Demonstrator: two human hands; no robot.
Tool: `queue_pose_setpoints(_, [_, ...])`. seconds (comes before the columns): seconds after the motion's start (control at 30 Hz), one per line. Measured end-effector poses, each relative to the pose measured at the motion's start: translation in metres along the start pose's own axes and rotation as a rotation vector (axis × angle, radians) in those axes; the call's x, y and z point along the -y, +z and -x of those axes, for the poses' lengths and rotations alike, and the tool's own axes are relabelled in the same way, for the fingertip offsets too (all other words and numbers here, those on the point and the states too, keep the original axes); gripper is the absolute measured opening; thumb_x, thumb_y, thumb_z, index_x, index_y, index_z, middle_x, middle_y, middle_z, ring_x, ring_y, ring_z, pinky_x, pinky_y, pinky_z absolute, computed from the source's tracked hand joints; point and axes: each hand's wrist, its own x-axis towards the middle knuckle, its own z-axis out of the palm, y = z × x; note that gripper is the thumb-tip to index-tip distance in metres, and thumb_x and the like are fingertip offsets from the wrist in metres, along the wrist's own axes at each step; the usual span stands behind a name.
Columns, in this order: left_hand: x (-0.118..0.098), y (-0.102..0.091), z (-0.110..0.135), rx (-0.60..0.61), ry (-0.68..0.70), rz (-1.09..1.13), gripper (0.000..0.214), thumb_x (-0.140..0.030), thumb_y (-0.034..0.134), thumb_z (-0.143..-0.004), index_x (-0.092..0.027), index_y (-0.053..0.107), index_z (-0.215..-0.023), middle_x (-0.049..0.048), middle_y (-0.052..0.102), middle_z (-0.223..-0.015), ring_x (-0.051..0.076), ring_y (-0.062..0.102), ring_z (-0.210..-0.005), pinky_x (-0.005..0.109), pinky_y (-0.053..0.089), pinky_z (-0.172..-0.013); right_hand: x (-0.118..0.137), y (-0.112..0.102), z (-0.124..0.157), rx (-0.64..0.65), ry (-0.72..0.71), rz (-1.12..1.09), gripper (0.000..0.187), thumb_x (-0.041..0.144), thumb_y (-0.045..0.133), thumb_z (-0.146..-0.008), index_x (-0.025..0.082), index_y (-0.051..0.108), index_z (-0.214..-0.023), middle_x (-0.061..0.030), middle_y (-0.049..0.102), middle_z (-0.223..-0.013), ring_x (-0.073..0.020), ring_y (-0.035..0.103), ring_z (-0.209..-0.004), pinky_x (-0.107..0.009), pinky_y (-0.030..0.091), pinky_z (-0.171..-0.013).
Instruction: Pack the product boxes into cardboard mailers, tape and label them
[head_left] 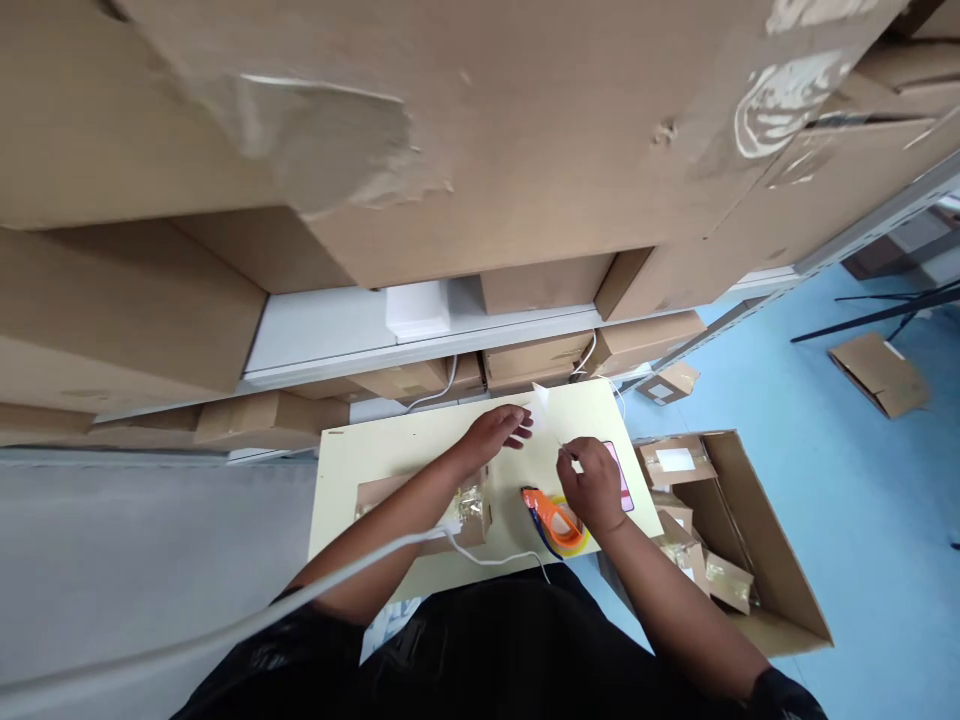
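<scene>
My left hand [495,432] hovers over the pale yellow table [390,460], fingers pinching the edge of a small white sheet [541,408]. My right hand [592,485] is closed in a pinch on the sheet's other end, above a pink card [621,478] lying on the table. An orange tape dispenser [553,518] lies just left of my right wrist. A small open cardboard box [420,505] with clear packets inside sits under my left forearm.
A large open carton [757,540] with several small boxes stands on the blue floor at right. Shelves stacked with big cardboard boxes [450,150] loom ahead. A white cable [315,590] runs across my left arm. A loose box [877,372] lies far right.
</scene>
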Motion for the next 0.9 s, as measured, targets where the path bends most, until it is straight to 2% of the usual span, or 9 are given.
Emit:
queue_pose_setpoints(0.07, [-0.012,0.006,0.034,-0.008,0.009,0.249,0.067,-0.072,0.065,-0.086,-0.017,0.064,-0.124,0.0169,0.072,-0.118,0.028,0.072,-0.099,0.040,0.058,-0.081,0.020,0.010,-0.007,0.032,-0.198,0.052,0.014,0.013,0.057,-0.093,0.022,0.066,-0.099,-0.0072,0.070,-0.088,-0.0234,0.062,-0.083,-0.039,0.051,-0.080])
queue_pose_setpoints(0.13, [-0.019,0.010,0.063,-0.072,0.029,0.340,0.065,-0.066,0.073,-0.083,-0.017,0.064,-0.124,0.0126,0.073,-0.109,0.023,0.070,-0.089,0.036,0.057,-0.078,0.041,0.020,-0.010,0.076,-0.330,0.081,0.017,0.012,0.058,-0.092,0.021,0.068,-0.102,-0.0075,0.070,-0.089,-0.0239,0.062,-0.083,-0.040,0.050,-0.081])
queue_pose_setpoints(0.27, [-0.019,-0.004,0.108,-0.322,0.054,0.282,0.048,-0.057,0.075,-0.082,-0.015,0.072,-0.106,0.0056,0.074,-0.089,0.019,0.065,-0.076,0.031,0.051,-0.073,0.084,0.030,-0.005,0.187,-0.390,-0.015,0.023,0.024,0.068,-0.091,0.021,0.069,-0.114,-0.0099,0.071,-0.101,-0.0272,0.063,-0.094,-0.045,0.051,-0.088])
queue_pose_setpoints(0.37, [-0.013,-0.026,0.139,-0.393,0.079,0.230,0.044,-0.056,0.071,-0.084,-0.015,0.075,-0.099,0.0052,0.075,-0.085,0.021,0.065,-0.078,0.031,0.050,-0.073,0.110,0.030,-0.001,0.212,-0.183,-0.200,0.028,0.035,0.073,-0.089,0.023,0.070,-0.115,-0.0100,0.070,-0.107,-0.0283,0.063,-0.101,-0.047,0.051,-0.093])
queue_pose_setpoints(0.47, [-0.006,-0.045,0.170,-0.396,0.061,0.199,0.044,-0.057,0.072,-0.082,-0.015,0.076,-0.095,0.0052,0.075,-0.084,0.023,0.066,-0.076,0.032,0.049,-0.071,0.133,0.037,-0.006,0.178,0.258,-0.453,0.026,0.040,0.076,-0.086,0.025,0.070,-0.107,-0.0055,0.070,-0.097,-0.0236,0.063,-0.091,-0.039,0.053,-0.086])
queue_pose_setpoints(0.57, [-0.004,-0.057,0.199,-0.379,0.006,0.179,0.045,-0.058,0.074,-0.081,-0.015,0.076,-0.095,0.0055,0.075,-0.082,0.022,0.065,-0.073,0.031,0.048,-0.067,0.158,0.051,-0.014,0.324,0.619,-0.794,0.033,0.047,0.082,-0.078,0.023,0.072,-0.099,-0.0004,0.069,-0.082,-0.0179,0.061,-0.073,-0.030,0.051,-0.071])
queue_pose_setpoints(0.63, [-0.005,-0.063,0.216,-0.348,-0.002,0.185,0.046,-0.057,0.075,-0.081,-0.014,0.076,-0.096,0.0062,0.075,-0.082,0.021,0.065,-0.072,0.031,0.047,-0.066,0.178,0.061,-0.017,0.462,0.731,-0.937,0.032,0.048,0.084,-0.075,0.021,0.073,-0.090,0.0010,0.068,-0.073,-0.0161,0.060,-0.066,-0.028,0.049,-0.065])
queue_pose_setpoints(0.7, [-0.008,-0.070,0.232,-0.318,0.031,0.216,0.045,-0.058,0.076,-0.080,-0.014,0.075,-0.094,0.0060,0.074,-0.082,0.020,0.064,-0.070,0.030,0.047,-0.065,0.197,0.067,-0.017,0.493,0.810,-0.997,0.032,0.047,0.085,-0.073,0.019,0.074,-0.085,0.0006,0.070,-0.069,-0.0158,0.060,-0.062,-0.027,0.048,-0.061])
queue_pose_setpoints(0.9, [-0.007,-0.095,0.278,-0.243,0.191,0.431,0.033,-0.048,0.077,-0.080,-0.016,0.071,-0.087,0.0048,0.070,-0.080,0.018,0.062,-0.074,0.031,0.051,-0.071,0.241,0.065,-0.011,0.205,0.944,-1.125,0.039,0.041,0.089,-0.066,0.018,0.075,-0.094,-0.0042,0.079,-0.082,-0.0231,0.072,-0.073,-0.032,0.056,-0.065])
